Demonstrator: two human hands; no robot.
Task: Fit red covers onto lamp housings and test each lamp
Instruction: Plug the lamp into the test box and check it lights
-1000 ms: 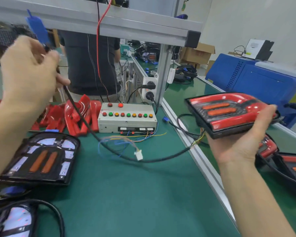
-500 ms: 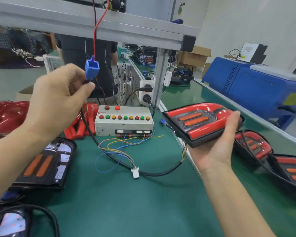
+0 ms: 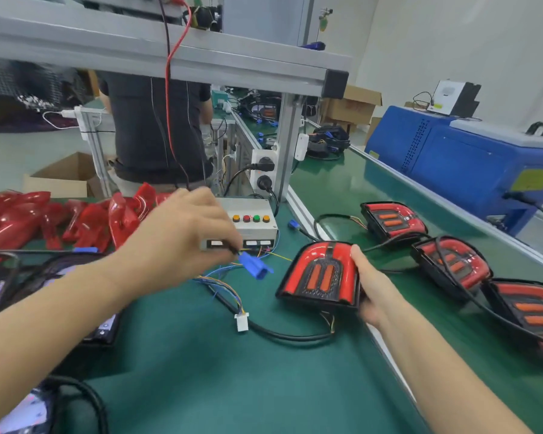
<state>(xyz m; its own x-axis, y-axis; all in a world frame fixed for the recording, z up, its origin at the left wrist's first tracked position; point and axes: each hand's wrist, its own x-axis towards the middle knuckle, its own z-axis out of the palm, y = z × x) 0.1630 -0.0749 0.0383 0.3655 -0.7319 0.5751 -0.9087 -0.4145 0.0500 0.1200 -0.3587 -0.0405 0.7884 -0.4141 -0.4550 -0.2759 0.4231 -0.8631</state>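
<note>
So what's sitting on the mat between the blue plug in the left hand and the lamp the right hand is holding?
In the head view, nothing: only bare green mat separates the blue plug from the held lamp. The white connector lies nearer the camera.

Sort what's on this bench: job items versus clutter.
Job: lamp held by right hand; blue plug pinched by left hand; button box; loose red covers.
Lying about: cardboard box; blue machine.
</note>
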